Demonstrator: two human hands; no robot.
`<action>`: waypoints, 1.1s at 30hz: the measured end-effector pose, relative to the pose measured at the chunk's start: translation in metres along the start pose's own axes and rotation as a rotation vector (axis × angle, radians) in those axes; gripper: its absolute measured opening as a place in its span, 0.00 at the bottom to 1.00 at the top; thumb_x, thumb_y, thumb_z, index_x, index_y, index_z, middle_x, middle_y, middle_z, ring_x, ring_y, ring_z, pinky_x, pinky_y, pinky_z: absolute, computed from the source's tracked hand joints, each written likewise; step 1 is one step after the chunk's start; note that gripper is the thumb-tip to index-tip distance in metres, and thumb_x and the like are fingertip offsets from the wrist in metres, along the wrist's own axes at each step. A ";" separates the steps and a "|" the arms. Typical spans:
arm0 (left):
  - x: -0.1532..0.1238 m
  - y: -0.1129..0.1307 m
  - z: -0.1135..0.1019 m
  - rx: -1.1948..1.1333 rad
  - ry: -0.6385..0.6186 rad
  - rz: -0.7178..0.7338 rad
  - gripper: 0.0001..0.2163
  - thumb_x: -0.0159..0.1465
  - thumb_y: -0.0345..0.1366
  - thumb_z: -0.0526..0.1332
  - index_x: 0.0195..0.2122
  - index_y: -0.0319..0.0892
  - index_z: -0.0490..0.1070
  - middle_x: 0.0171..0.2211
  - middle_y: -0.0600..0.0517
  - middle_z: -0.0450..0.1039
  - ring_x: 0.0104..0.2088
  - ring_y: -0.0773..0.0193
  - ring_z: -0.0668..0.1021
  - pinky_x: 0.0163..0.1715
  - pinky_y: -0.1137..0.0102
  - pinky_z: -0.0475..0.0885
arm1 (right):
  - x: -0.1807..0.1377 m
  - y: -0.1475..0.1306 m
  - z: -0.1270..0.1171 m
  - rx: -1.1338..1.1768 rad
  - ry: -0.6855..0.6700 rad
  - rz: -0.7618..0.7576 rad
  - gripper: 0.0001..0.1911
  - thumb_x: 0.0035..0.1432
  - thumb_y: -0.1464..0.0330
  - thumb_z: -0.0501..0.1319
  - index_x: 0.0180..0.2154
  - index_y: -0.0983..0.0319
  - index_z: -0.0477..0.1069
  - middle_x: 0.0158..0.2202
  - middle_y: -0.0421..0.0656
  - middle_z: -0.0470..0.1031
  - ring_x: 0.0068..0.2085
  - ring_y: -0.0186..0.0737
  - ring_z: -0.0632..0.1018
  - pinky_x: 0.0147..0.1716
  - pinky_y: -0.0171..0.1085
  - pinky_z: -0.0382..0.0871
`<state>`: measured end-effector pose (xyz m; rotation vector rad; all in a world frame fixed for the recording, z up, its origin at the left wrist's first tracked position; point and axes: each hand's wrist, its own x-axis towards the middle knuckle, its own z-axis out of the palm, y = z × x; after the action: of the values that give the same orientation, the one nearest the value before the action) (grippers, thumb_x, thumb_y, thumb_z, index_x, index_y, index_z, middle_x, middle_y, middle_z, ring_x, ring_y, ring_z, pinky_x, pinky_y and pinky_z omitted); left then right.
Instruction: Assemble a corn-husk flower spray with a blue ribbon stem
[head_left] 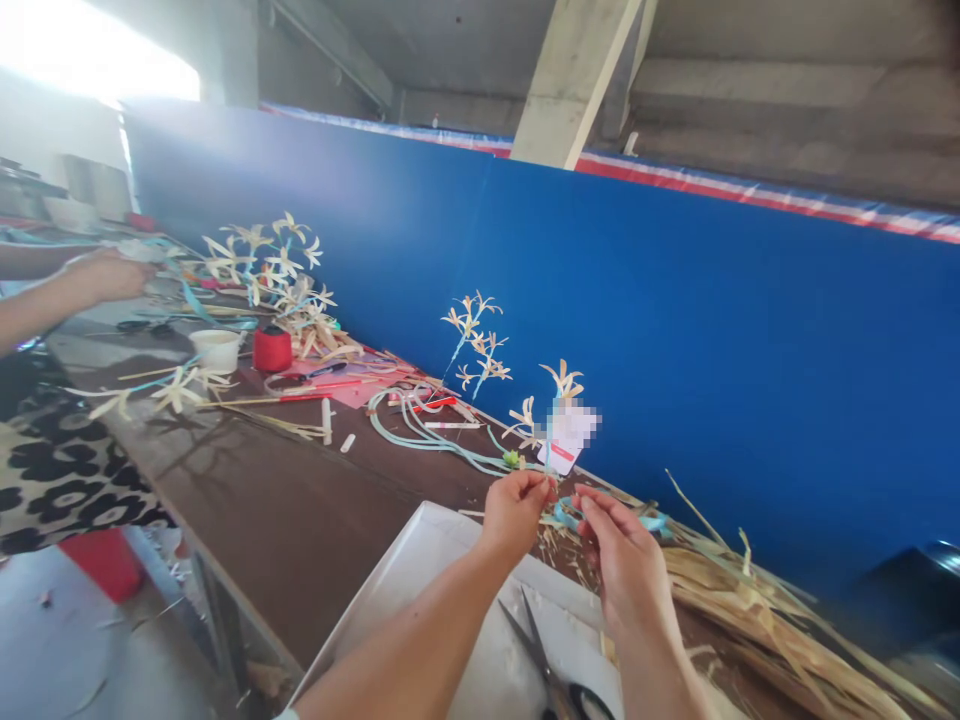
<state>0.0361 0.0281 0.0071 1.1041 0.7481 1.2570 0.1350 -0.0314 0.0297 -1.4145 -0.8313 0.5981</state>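
Observation:
My left hand [517, 515] is closed in a pinch on the lower end of a straw-coloured artificial flower stem [549, 450], which stands upright and is wrapped in light blue. Pale, narrow-petalled blooms [562, 381] top it. Just to the right, my right hand [626, 555] has thumb and fingertips pressed together. Light blue tape [568, 514] loops between the two hands and seems to run into the right fingers, though the exact grip is partly hidden. Below my wrists, black-handled scissors [547, 650] lie with blades apart on a white tray [424, 525].
Dried husk strips [757, 600] are heaped at the right. Leftward lie pale blue tubing [397, 430], a red thread spool [272, 350], a white cup [216, 350] and finished flowers [285, 260]. A blue panel [712, 350] borders the table. Another person's hand [112, 275] works at far left.

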 end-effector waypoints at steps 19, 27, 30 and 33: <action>-0.017 0.002 0.006 0.186 -0.319 0.070 0.13 0.56 0.42 0.59 0.28 0.37 0.75 0.22 0.54 0.69 0.22 0.72 0.64 0.23 0.76 0.57 | -0.007 0.024 -0.015 0.089 0.011 -0.139 0.29 0.44 0.52 0.64 0.44 0.62 0.74 0.26 0.41 0.75 0.23 0.34 0.70 0.21 0.33 0.62; -0.021 0.009 0.008 0.231 -0.311 0.056 0.12 0.55 0.43 0.60 0.28 0.38 0.75 0.21 0.54 0.69 0.23 0.70 0.66 0.24 0.75 0.59 | -0.004 0.023 -0.018 0.070 0.018 -0.163 0.25 0.45 0.53 0.64 0.41 0.64 0.76 0.23 0.42 0.74 0.27 0.39 0.73 0.26 0.36 0.65; -0.022 0.009 0.009 0.202 -0.330 0.032 0.12 0.56 0.42 0.60 0.29 0.37 0.75 0.22 0.53 0.70 0.22 0.71 0.67 0.24 0.75 0.59 | -0.004 0.023 -0.019 0.061 0.026 -0.153 0.25 0.45 0.53 0.64 0.40 0.64 0.77 0.23 0.42 0.74 0.28 0.39 0.73 0.26 0.36 0.65; -0.022 0.007 0.009 0.203 -0.343 0.033 0.11 0.56 0.41 0.59 0.29 0.37 0.75 0.22 0.53 0.70 0.22 0.71 0.66 0.24 0.76 0.59 | -0.004 0.022 -0.020 0.058 0.037 -0.150 0.24 0.45 0.53 0.64 0.39 0.64 0.77 0.24 0.42 0.74 0.28 0.39 0.73 0.27 0.36 0.65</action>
<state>0.0369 0.0041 0.0139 1.4595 0.6056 0.9972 0.1506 -0.0446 0.0081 -1.2939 -0.8749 0.4760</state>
